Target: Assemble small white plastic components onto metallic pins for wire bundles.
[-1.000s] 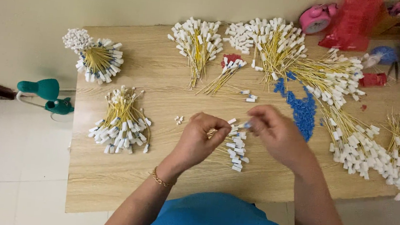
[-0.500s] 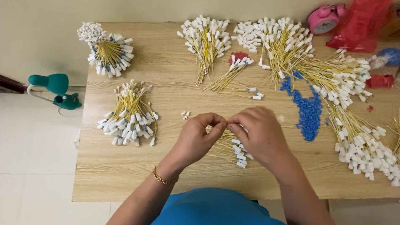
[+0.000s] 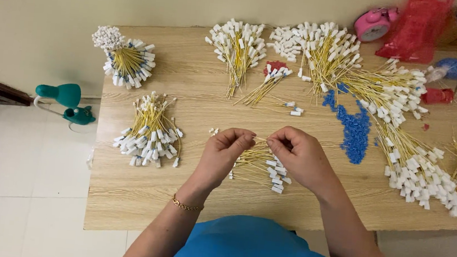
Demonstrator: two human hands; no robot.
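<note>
My left hand [image 3: 225, 155] and right hand [image 3: 298, 156] sit mid-frame, both pinching the same thin yellow wire [image 3: 259, 143] between fingertips, taut so the end stays steady. Working pile of yellow wires with white tags [image 3: 262, 168] lies right under my hands (short reach). Blue beads [image 3: 354, 130] just right; finished bundle [image 3: 149, 132] parked left on the wooden table [image 3: 138, 198].
</note>
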